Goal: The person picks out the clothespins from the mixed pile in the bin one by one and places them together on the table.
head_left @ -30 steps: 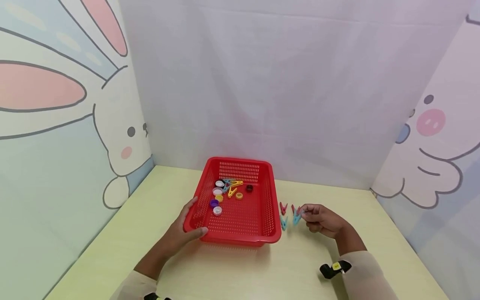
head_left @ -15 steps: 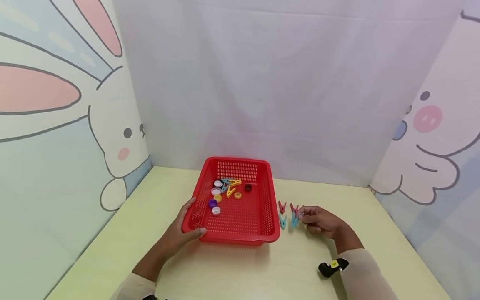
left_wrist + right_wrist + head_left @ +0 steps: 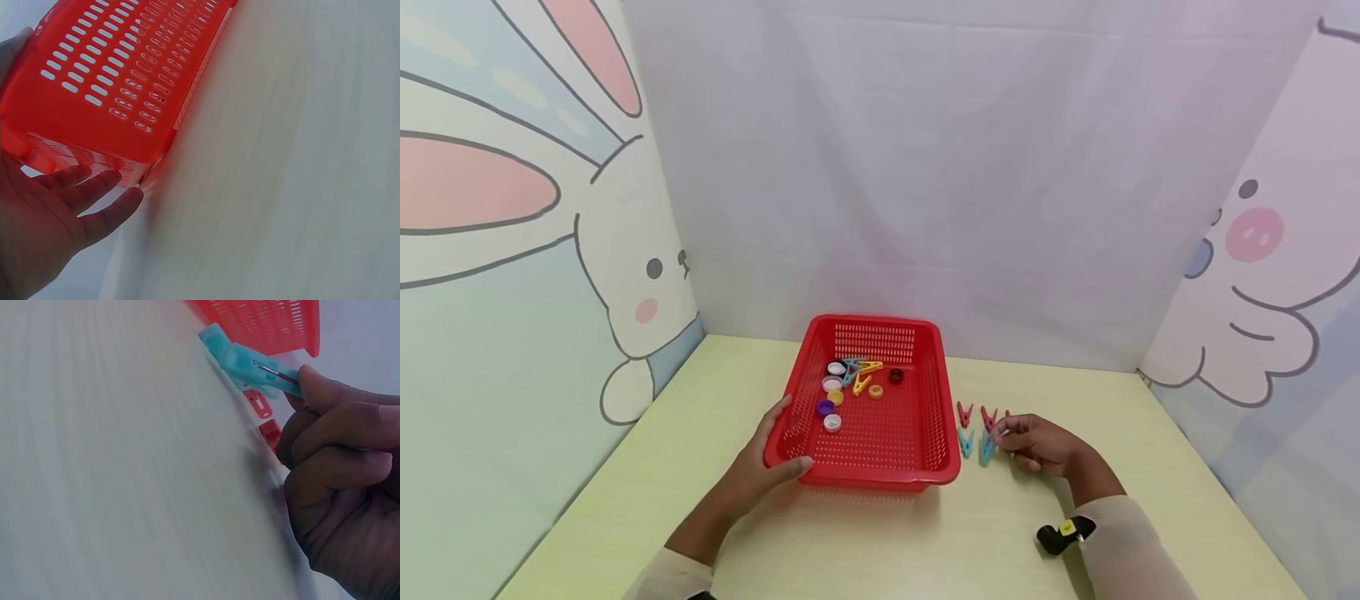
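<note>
My left hand [image 3: 760, 467] grips the near left corner of a red plastic basket [image 3: 880, 477], its thumb on the front rim and its fingers along the outer side. Right of the basket, my right hand [image 3: 1043, 445] pinches a light blue clothespin [image 3: 986, 450] by one end. In the right wrist view that clothespin [image 3: 240, 359] points away from the curled fingers, close over the table. Another blue clothespin [image 3: 966, 443] lies to its left. Behind them are red clothespins [image 3: 965, 414], one partly hidden by my right hand.
Inside the basket lie several bottle caps, among them a purple cap [image 3: 825, 407] and a dark cap [image 3: 896, 376]. Yellow clothespins [image 3: 862, 382] and blue clothespins [image 3: 850, 376] lie there too. A pale curtain [image 3: 910, 183] hangs behind the table [image 3: 865, 550], with printed panels on both sides.
My right hand has moved slightly left and toward me, lowering the blue clothespin beside the other blue one. Part of another red clothespin now shows behind the fingers. My left hand stays on the basket.
</note>
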A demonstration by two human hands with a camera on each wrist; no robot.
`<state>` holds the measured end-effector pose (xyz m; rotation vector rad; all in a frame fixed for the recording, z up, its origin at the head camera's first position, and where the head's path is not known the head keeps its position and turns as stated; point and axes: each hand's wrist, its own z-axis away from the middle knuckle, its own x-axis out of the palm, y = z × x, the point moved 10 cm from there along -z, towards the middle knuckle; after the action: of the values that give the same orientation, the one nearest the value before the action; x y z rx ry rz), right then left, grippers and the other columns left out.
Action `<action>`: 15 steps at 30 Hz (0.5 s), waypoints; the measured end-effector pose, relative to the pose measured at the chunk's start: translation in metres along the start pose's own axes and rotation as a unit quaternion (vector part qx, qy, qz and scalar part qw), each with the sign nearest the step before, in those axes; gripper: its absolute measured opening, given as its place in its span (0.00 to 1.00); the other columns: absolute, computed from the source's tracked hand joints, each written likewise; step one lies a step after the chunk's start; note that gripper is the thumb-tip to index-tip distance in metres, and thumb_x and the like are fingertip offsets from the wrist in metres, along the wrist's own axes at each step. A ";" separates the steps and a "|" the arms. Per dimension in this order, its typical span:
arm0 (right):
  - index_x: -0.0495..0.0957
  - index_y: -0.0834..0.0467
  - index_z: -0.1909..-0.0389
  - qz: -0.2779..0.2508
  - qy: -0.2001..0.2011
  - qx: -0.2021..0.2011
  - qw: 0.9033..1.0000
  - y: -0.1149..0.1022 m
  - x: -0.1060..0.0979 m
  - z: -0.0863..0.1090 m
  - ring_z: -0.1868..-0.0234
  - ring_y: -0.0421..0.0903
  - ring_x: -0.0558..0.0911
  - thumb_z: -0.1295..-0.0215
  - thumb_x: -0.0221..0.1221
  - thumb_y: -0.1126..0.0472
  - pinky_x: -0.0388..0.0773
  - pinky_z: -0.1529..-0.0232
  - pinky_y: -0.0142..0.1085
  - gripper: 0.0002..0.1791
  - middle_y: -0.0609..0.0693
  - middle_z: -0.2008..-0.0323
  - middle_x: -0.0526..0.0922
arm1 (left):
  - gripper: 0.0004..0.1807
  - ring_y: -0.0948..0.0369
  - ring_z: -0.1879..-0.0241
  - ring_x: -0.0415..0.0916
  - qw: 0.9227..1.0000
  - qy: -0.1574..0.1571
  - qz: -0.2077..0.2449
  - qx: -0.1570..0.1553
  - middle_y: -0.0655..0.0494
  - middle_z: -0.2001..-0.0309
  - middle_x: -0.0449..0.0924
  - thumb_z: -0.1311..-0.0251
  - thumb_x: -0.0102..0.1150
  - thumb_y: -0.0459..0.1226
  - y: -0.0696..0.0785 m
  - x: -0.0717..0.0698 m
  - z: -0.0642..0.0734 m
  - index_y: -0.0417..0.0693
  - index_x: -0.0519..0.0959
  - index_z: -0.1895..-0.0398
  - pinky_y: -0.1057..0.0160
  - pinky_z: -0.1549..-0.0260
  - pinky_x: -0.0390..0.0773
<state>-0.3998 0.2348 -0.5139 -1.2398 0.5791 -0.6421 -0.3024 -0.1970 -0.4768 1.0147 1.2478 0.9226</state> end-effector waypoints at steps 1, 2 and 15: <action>0.82 0.61 0.47 0.000 0.002 0.002 1.000 0.000 0.000 0.000 0.85 0.33 0.71 0.16 0.56 0.62 0.73 0.78 0.25 0.09 0.40 0.70 0.82 | 0.65 0.41 0.23 0.68 1.000 -0.001 0.000 0.000 0.45 0.17 0.61 0.43 0.81 0.48 0.000 0.000 0.001 0.70 0.43 0.11 0.51 0.46 0.92; 0.81 0.62 0.47 0.000 0.004 0.005 1.000 0.001 0.000 0.000 0.85 0.33 0.72 0.16 0.56 0.62 0.73 0.79 0.25 0.09 0.41 0.69 0.82 | 0.66 0.41 0.23 0.68 1.000 -0.001 -0.001 0.001 0.45 0.17 0.61 0.43 0.81 0.48 0.001 0.000 0.001 0.70 0.43 0.11 0.51 0.46 0.92; 0.81 0.69 0.42 0.025 0.035 0.036 0.998 0.003 -0.004 -0.002 0.87 0.34 0.74 0.18 0.57 0.63 0.76 0.80 0.26 0.14 0.43 0.78 0.77 | 0.65 0.41 0.24 0.69 1.000 0.002 0.004 -0.005 0.46 0.18 0.61 0.43 0.81 0.48 -0.001 0.000 0.000 0.71 0.44 0.11 0.51 0.46 0.92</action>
<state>-0.4029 0.2371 -0.5173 -1.1356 0.6382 -0.6606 -0.3025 -0.1970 -0.4777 1.0116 1.2415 0.9368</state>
